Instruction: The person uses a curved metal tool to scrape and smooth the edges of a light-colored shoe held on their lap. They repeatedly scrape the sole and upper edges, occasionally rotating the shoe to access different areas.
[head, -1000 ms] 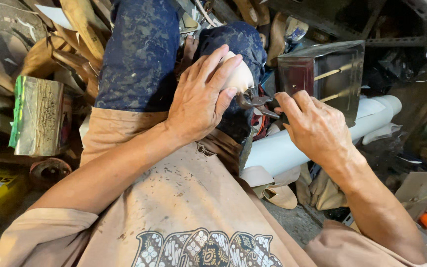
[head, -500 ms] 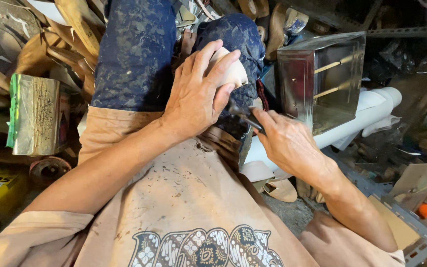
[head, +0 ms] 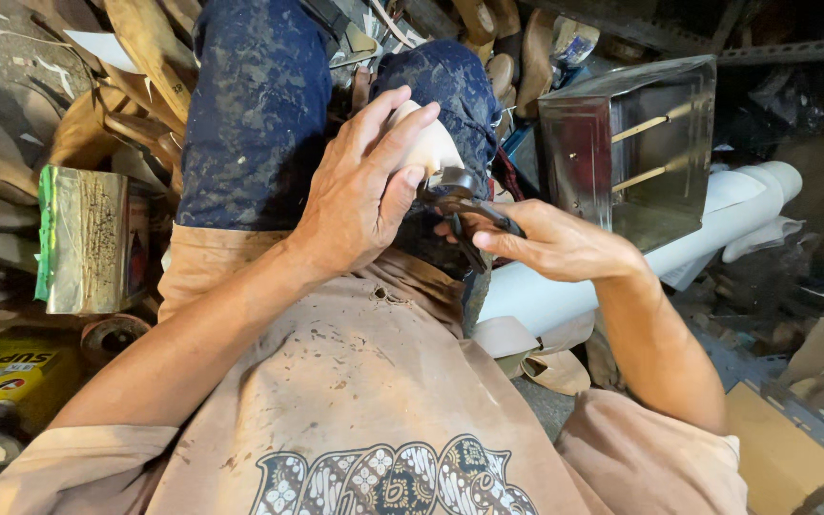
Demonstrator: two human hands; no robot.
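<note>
Pale, smooth and rounded, the shoe form (head: 428, 143) rests on the person's raised knee, in dark stained trousers (head: 250, 114), mostly covered from the left by the left hand (head: 360, 191), whose fingers wrap closed around it. Just right of it, touching its lower edge, dark pincers (head: 464, 205) lie slanting down toward the right hand (head: 555, 243), clenched on their handles. A shiny metal box (head: 631, 143) stands beyond.

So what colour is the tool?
Black: the pliers in the right hand, seen from the head camera.
</note>
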